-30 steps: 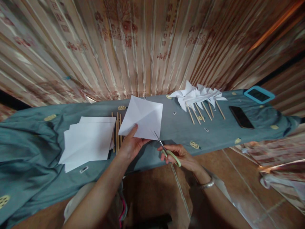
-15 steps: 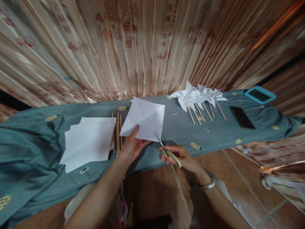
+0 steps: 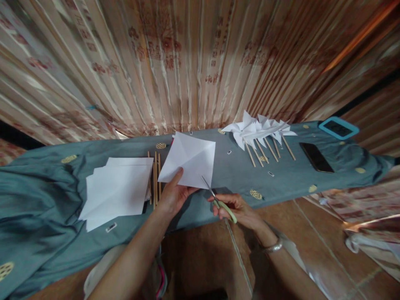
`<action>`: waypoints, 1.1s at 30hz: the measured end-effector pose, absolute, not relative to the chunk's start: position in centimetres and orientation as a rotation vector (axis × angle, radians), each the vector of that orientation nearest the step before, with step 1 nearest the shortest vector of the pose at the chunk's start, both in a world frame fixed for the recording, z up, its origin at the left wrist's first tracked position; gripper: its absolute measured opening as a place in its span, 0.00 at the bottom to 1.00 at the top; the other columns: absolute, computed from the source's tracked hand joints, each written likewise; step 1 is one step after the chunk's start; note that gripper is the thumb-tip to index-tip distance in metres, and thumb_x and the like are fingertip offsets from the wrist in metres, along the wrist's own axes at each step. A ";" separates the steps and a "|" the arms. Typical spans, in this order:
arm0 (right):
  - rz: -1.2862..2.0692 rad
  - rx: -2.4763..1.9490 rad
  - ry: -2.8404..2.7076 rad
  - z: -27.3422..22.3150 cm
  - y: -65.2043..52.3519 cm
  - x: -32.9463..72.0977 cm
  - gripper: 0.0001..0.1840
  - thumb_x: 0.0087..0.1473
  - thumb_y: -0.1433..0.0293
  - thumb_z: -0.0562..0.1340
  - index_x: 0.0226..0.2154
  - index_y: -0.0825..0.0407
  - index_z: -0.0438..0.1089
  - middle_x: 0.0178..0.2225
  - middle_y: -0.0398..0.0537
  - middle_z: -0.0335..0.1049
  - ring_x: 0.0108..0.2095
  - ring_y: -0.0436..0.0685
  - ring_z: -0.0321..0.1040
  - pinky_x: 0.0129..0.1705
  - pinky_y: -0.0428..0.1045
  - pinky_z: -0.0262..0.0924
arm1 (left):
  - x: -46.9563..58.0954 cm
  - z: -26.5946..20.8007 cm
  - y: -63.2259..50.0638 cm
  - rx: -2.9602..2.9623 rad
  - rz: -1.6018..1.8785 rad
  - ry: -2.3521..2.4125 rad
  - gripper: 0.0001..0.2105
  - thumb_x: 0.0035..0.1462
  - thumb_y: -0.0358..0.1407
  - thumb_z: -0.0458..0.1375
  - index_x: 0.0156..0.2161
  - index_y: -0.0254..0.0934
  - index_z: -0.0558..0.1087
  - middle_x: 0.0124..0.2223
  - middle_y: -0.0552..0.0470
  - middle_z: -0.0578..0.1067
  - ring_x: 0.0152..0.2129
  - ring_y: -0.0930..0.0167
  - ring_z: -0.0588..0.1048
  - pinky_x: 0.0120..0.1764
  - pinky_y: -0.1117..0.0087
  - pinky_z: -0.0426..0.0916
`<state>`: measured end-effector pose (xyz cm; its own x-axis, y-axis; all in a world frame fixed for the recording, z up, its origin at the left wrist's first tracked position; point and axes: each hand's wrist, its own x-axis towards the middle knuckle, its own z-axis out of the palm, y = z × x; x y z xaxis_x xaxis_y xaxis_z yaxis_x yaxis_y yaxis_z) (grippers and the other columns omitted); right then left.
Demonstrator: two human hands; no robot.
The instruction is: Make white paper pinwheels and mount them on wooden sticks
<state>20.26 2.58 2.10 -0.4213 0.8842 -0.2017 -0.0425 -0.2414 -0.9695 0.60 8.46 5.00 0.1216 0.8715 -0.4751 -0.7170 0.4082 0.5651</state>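
Note:
My left hand [image 3: 174, 196] pinches the near edge of a white square sheet of paper [image 3: 193, 156], thumb on top and fingers beneath. Faint crease lines cross the sheet. In my right hand [image 3: 236, 210] is a pair of scissors [image 3: 224, 207] with pale green handles. Its blades overlap the sheet's near right corner; whether they are parted is too small to tell. To the left lies a stack of white paper sheets [image 3: 120, 187], with several thin wooden sticks [image 3: 155, 179] between it and my left hand.
Several white paper pinwheels [image 3: 258, 129] on sticks lie at the back right. Beyond them are a dark phone [image 3: 316, 157] and a blue-framed device [image 3: 339, 127]. A green patterned cloth [image 3: 237, 179] covers the narrow table. A curtain [image 3: 187, 75] hangs right behind it.
The view has tilted slightly, so everything sits a little lower in the picture. Both hands keep their hold, and the scissors stay at the same corner of the paper.

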 end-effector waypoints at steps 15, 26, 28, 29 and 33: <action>1.782 -1.184 -1.255 1.4 2.5 20.3 0.21 0.43 0.61 0.71 0.41 0.51 0.76 0.23 0.38 0.65 0.22 0.44 0.57 0.24 0.42 0.53 | 0.6 5.3 8.5 0.208 1.185 0.847 0.07 0.61 0.29 0.52 0.43 0.34 0.70 0.37 0.48 0.78 0.30 0.69 0.78 0.44 0.52 0.75; 1.824 -1.211 -1.204 1.3 2.6 20.2 0.22 0.42 0.62 0.72 0.41 0.52 0.75 0.21 0.37 0.66 0.21 0.44 0.58 0.24 0.42 0.56 | 0.5 5.2 8.6 0.217 1.182 0.845 0.07 0.63 0.29 0.50 0.42 0.33 0.70 0.36 0.49 0.78 0.29 0.69 0.78 0.42 0.56 0.77; 1.831 -1.196 -1.196 1.2 2.6 20.2 0.22 0.42 0.62 0.72 0.41 0.52 0.75 0.21 0.37 0.66 0.21 0.44 0.58 0.24 0.42 0.56 | 0.5 5.1 8.6 0.221 1.177 0.840 0.07 0.62 0.29 0.51 0.43 0.33 0.70 0.36 0.48 0.78 0.30 0.69 0.78 0.42 0.56 0.77; 1.832 -1.186 -1.196 1.1 2.6 20.2 0.23 0.42 0.62 0.72 0.41 0.52 0.75 0.21 0.37 0.66 0.21 0.44 0.58 0.24 0.42 0.56 | 0.5 5.0 8.5 0.224 1.172 0.839 0.07 0.62 0.29 0.51 0.43 0.33 0.70 0.36 0.48 0.78 0.29 0.69 0.78 0.42 0.57 0.77; 1.830 -1.163 -1.213 0.7 2.5 20.4 0.24 0.41 0.61 0.72 0.42 0.52 0.75 0.22 0.38 0.66 0.22 0.44 0.58 0.24 0.42 0.54 | 0.7 4.7 8.2 0.231 1.156 0.839 0.07 0.62 0.29 0.52 0.43 0.33 0.70 0.35 0.49 0.79 0.29 0.70 0.78 0.42 0.59 0.77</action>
<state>20.44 2.48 0.72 -0.3994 0.8592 -0.3199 -0.0399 -0.3649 -0.9302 0.69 8.21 4.68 0.1455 0.8740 -0.4637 -0.7115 0.4181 0.5647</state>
